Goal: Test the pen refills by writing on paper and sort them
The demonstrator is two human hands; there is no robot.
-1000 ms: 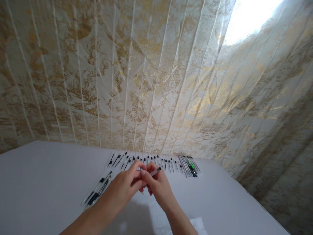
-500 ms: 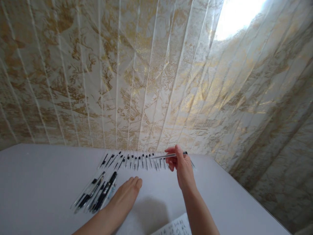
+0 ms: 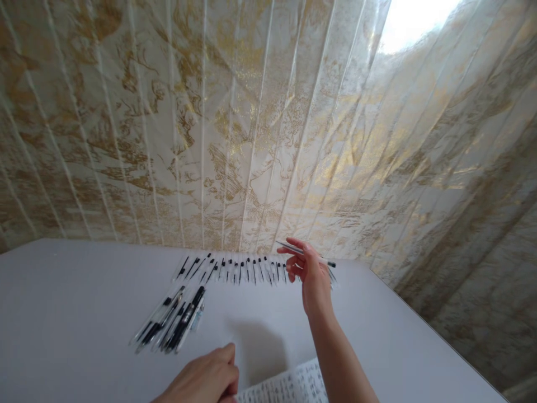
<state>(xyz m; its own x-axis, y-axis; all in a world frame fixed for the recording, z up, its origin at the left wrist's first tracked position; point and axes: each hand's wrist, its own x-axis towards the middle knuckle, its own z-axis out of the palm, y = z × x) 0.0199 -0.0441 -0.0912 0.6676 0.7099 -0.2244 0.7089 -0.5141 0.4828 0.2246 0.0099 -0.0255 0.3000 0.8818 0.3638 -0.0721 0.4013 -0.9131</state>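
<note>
My right hand is raised over the right end of a row of pens and holds a slim pale pen with a dark end between thumb and fingers. Beneath it, the row of thin clear pens with dark caps runs along the back of the table. My left hand is low in the view, its fingers curled in beside a sheet of handwritten paper. What those fingers hold, if anything, is hidden. To the left lies a bunch of black and clear pens.
A white table carries all of this. A pleated curtain with a gold pattern hangs right behind its back edge and round the right side. The table's right edge slopes towards the lower right corner.
My left hand has drawn back from beside the pen bunch, down towards the paper. In my right hand the pen has turned, its left tip now higher. The view has shifted slightly.
</note>
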